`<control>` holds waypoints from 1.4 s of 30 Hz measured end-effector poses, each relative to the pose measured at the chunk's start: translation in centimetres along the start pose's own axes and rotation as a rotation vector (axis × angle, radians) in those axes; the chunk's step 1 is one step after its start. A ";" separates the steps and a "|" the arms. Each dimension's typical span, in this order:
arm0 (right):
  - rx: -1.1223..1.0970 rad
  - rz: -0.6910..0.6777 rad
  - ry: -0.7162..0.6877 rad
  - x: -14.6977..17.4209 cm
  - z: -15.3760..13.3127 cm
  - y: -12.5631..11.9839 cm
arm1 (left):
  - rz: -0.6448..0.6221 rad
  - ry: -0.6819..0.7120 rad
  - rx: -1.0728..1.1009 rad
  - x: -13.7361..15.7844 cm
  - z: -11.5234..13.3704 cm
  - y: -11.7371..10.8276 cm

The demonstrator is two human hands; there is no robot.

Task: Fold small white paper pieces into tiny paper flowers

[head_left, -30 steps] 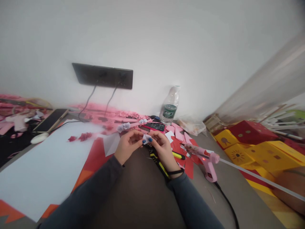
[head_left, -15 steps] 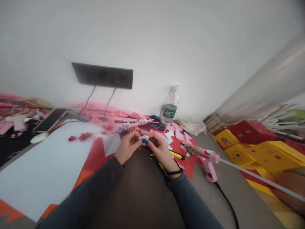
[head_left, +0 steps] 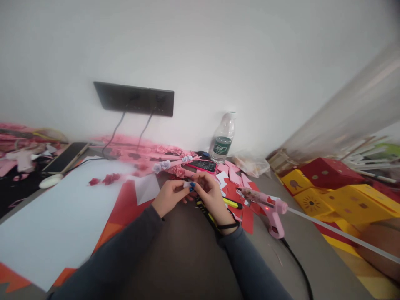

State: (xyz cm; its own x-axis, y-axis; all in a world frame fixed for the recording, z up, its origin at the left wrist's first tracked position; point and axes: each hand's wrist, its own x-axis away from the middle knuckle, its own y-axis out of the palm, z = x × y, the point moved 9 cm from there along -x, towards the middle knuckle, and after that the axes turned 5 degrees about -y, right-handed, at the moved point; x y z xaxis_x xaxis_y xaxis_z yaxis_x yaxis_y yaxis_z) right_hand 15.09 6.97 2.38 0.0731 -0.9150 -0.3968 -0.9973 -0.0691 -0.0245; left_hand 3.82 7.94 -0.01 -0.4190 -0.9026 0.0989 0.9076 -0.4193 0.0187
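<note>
Between the fingertips of both hands is a small piece of white paper (head_left: 186,184), mostly covered by the fingers. My left hand (head_left: 169,196) pinches it from the left, thumb against fingers. From the other side my right hand (head_left: 211,196) closes on it, blue nails showing at the thumb. Just beyond the hands lie pink paper flowers (head_left: 177,171) and pale lilac paper flowers (head_left: 161,166) on stems. A yellow-and-black cutter (head_left: 233,203) lies beside my right wrist, partly hidden by it.
A pink glue gun (head_left: 265,206) with a lit red light and a black cord lies at right. Behind stand a water bottle (head_left: 222,143) and a phone (head_left: 203,166). White sheets (head_left: 62,216) cover the left side; yellow and red boxes (head_left: 359,204) fill the far right, near another person's arm (head_left: 381,246).
The white paper piece has turned between my fingers and less of it shows. Both hands have shifted slightly, the right fingers lifting and curling over it.
</note>
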 end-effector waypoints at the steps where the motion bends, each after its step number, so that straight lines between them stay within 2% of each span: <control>1: 0.012 0.005 -0.009 -0.1 0.0 -0.1 | 0.010 -0.005 0.025 0.0 0.0 -0.2; 10: 0.186 0.082 -0.098 -0.2 -0.6 -1.3 | -0.054 -0.133 0.199 0.0 -1.0 0.7; 15: 0.281 0.145 -0.142 0.1 -1.4 -1.6 | -0.036 -0.156 0.225 0.1 -1.2 0.8; 18: 0.337 0.133 -0.190 0.1 -2.0 -1.4 | 0.003 -0.152 0.229 0.2 -1.2 0.6; 22: 0.331 0.106 -0.202 0.2 -2.1 -1.2 | 0.015 -0.130 0.217 0.3 -1.0 0.6; 27: 0.250 0.152 -0.135 0.3 -1.3 -1.6 | 0.001 -0.104 0.203 0.2 -0.8 0.7; 30: 0.283 0.141 -0.151 0.3 -1.7 -1.5 | 0.008 -0.108 0.218 0.1 -1.0 0.6; 36: 0.415 0.079 -0.290 0.2 -3.8 -0.9 | 0.031 -0.105 0.250 0.3 -0.9 0.5; 42: 0.446 0.016 -0.352 0.4 -4.2 -0.5 | 0.053 -0.105 0.278 0.5 -0.6 0.2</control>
State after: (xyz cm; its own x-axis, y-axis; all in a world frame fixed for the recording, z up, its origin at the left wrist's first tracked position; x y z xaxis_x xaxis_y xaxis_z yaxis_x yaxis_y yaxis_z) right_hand 15.61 4.91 6.11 0.1285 -0.7216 -0.6802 -0.9093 0.1880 -0.3713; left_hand 3.74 7.35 -0.59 -0.3789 -0.9015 0.2092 0.9063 -0.3158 0.2807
